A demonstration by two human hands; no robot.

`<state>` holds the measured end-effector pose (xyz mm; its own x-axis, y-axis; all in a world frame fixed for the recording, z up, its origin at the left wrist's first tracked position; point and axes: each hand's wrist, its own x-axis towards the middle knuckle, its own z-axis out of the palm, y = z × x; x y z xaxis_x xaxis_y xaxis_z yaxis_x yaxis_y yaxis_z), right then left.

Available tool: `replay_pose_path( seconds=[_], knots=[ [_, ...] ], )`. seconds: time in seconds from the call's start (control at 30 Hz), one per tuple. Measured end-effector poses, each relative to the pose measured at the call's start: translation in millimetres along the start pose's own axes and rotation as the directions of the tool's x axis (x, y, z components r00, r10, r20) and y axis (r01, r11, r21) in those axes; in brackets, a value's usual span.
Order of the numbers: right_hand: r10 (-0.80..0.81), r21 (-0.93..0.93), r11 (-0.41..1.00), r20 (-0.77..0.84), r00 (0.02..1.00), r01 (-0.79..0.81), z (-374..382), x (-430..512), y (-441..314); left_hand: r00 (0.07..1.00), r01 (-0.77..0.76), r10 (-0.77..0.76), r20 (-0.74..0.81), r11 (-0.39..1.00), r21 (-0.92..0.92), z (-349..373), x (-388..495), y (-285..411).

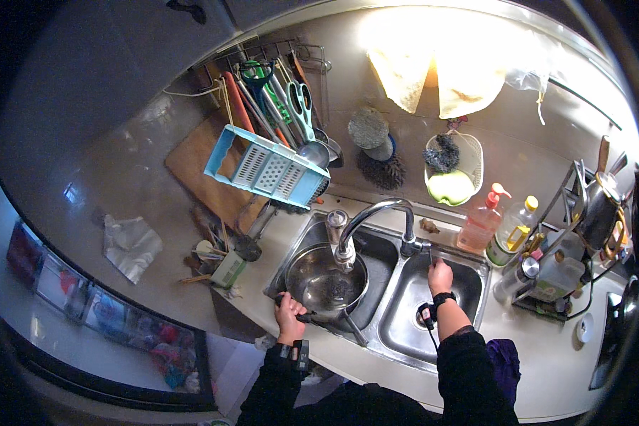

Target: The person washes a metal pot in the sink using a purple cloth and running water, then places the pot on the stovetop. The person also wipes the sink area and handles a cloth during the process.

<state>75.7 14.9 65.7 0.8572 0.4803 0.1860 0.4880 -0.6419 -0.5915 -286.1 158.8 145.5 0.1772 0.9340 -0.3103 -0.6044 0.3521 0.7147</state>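
A round stainless steel pot (pixel 327 279) rests in the left basin of a double sink, under the filter head on the chrome faucet (pixel 383 204). My left hand (pixel 290 314) is closed around the pot's dark handle at the counter's front edge. Over the right basin (pixel 404 319), my right hand (pixel 440 277) has its fingers on the faucet lever (pixel 425 247). Whether water is running cannot be told. A second metal handle (pixel 355 328) lies across the front rim of the left basin, and what it belongs to is partly hidden.
Behind the right basin stand a pink pump bottle (pixel 480 223) and a yellow-capped bottle (pixel 519 226). A wire rack (pixel 554 314) holding bottles is at the right. A blue grater (pixel 271 168) hangs at the left, and a basket (pixel 473 154) with a scourer hangs on the wall.
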Motion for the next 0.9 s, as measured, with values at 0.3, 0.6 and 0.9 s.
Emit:
replay_pose_path(
  seconds=[0.3,0.6,0.9],
  knots=[
    [0.055,0.047,0.997,0.047,0.997,-0.057,5,3,-1,1.0,0.002,-0.002,0.009,0.999,-0.051,-11,9,-1],
    [0.074,-0.184,0.982,0.147,0.986,-0.046,2,13,-2,0.999,0.041,-0.036,0.039,0.99,-0.137,0,6,-8],
    [0.109,-0.191,0.979,0.204,0.973,-0.07,14,27,5,0.993,0.084,-0.075,0.093,0.991,-0.101,6,0,2]
  ],
)
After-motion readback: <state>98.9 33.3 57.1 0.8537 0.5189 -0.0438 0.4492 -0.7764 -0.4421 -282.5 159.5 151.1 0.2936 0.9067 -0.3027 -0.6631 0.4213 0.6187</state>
